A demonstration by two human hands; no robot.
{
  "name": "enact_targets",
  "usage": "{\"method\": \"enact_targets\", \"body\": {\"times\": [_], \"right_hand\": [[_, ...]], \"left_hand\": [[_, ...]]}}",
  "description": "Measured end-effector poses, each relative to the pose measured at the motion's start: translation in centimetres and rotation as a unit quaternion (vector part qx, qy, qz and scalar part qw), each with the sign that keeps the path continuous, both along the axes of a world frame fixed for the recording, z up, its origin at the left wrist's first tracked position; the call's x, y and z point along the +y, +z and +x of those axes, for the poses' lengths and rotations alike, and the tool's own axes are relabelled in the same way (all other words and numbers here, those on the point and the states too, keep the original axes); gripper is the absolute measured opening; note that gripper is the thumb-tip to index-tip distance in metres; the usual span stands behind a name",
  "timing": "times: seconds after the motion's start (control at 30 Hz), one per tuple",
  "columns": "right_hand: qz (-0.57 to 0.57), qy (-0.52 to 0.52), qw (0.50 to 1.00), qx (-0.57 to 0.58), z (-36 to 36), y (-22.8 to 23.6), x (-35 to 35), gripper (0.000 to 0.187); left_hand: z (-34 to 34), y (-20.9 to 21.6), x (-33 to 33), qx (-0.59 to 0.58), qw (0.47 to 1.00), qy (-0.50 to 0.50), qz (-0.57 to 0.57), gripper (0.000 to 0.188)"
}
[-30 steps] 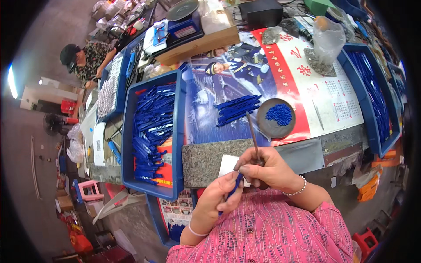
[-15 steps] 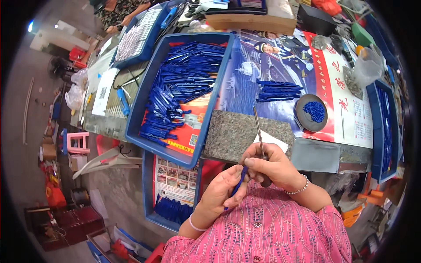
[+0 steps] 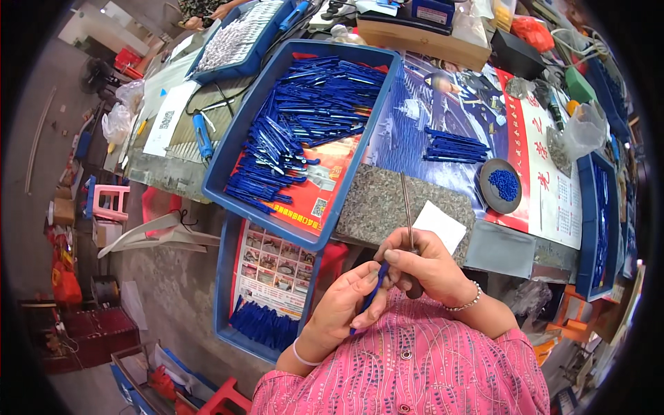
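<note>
The desk (image 3: 387,207) has a speckled grey stone top. A poster (image 3: 539,166) covers much of it. Left of the poster sits a blue tray (image 3: 235,138) of blue pen parts. On the poster lie a bundle of blue pens (image 3: 453,145) and a dark dish (image 3: 501,187) of blue caps. Just below the poster lies a white paper (image 3: 439,225).

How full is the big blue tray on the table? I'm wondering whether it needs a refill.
Partly full. The big blue tray holds a heap of blue pen parts toward its far end, while its red printed liner shows bare at the near corner.
</note>
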State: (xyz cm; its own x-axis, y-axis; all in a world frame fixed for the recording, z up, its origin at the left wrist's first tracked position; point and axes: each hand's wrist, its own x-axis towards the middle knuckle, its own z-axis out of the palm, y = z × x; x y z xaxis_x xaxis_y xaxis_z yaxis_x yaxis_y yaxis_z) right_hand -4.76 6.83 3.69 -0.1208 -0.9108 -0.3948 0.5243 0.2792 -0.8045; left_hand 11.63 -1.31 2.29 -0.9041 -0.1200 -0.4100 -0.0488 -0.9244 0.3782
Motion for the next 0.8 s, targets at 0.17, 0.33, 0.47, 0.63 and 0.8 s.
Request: {"method": "enact_targets", "body": {"times": [0.17, 0.33, 0.47, 0.63, 0.8], "right_hand": [[0.003, -0.017, 1.000, -0.006, 0.0, -0.3, 0.1, 0.016], [-0.005, -0.011, 1.000, -0.019, 0.1, -0.3, 0.0, 0.014], [0.025, -0.031, 0.999, 0.015, 0.2, 0.4, 0.2, 0.013], [0.001, -0.044, 0.998, 0.046, 2.1, -0.9, 0.4, 0.013], [-0.025, 0.220, 0.971, 0.088, 5.0, -2.1, -1.2, 0.027]], "left_hand": [[0.0, -0.7, -0.4, 0.020, 0.997, -0.019, 0.069, 0.020], [0.4, -1.1, -0.3, 0.027, 0.994, -0.022, 0.107, 0.020], [2.0, -1.8, -0.9, 0.029, 0.997, 0.019, 0.069, 0.031], [5.2, -1.3, -1.5, 0.079, 0.974, 0.197, 0.083, 0.047], [11.1, -1.5, -2.6, -0.082, 0.940, 0.258, -0.206, 0.017]]}}
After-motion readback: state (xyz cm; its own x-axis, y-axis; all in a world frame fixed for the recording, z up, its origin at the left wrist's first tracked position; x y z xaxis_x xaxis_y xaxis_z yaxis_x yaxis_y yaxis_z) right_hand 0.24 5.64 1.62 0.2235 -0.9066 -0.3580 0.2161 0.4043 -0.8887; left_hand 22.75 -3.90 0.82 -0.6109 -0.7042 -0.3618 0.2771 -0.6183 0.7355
